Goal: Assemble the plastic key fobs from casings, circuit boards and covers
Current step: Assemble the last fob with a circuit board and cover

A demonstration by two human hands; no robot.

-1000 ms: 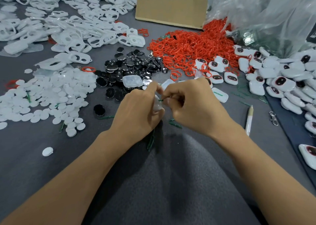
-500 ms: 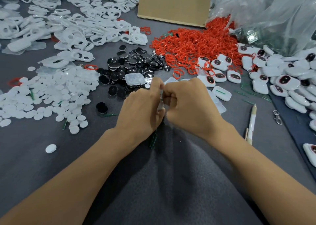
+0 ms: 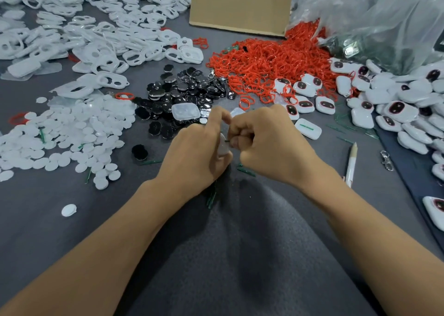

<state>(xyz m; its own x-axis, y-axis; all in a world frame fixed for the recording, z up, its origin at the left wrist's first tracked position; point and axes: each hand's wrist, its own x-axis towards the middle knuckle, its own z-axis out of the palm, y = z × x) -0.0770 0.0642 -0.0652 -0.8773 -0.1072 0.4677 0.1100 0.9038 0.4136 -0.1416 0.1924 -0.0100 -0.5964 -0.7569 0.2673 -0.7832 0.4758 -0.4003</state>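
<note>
Matt grey cloth tabletop (image 3: 264, 255), glossy black discs (image 3: 182, 92), cardboard box (image 3: 237, 5)

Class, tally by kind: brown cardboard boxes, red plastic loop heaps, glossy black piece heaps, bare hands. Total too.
Brown cardboard box: 1
Red plastic loop heap: 1
Glossy black piece heap: 1
Bare hands (left hand, right hand): 2
Total: 5
</note>
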